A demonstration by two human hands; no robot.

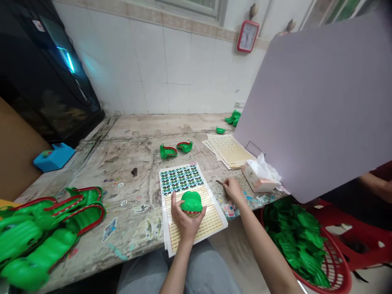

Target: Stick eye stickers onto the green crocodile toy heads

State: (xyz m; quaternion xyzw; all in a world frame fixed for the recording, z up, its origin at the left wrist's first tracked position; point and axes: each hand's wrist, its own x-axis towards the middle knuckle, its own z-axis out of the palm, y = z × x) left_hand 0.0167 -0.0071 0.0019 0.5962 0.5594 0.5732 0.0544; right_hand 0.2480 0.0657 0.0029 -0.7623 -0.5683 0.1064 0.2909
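Observation:
My left hand (186, 222) is closed around a green plastic crocodile head piece (191, 200), its rounded bumps facing up and a red-and-white tooth strip along its near edge. Under it, a sticker sheet (211, 212) lies at the table's front edge, with rows of eye stickers at the top and yellowish strips below. To the right of the sheet, my right hand (233, 190) rests low over the table, pinching a thin dark pointed tool (219, 182) whose exact kind I cannot make out. Two green crocodile jaw pieces (168, 151) (185, 146) with red rims lie beyond the sheet.
Finished-looking green crocodiles (52, 232) pile up at left, near a blue container (54, 157). More sticker sheets (229, 150) and a tissue box (260, 175) lie at right, beside a large grey panel (318, 102). Below stands a red basket (339, 261) of green parts; a person's arm (375, 183) shows beyond.

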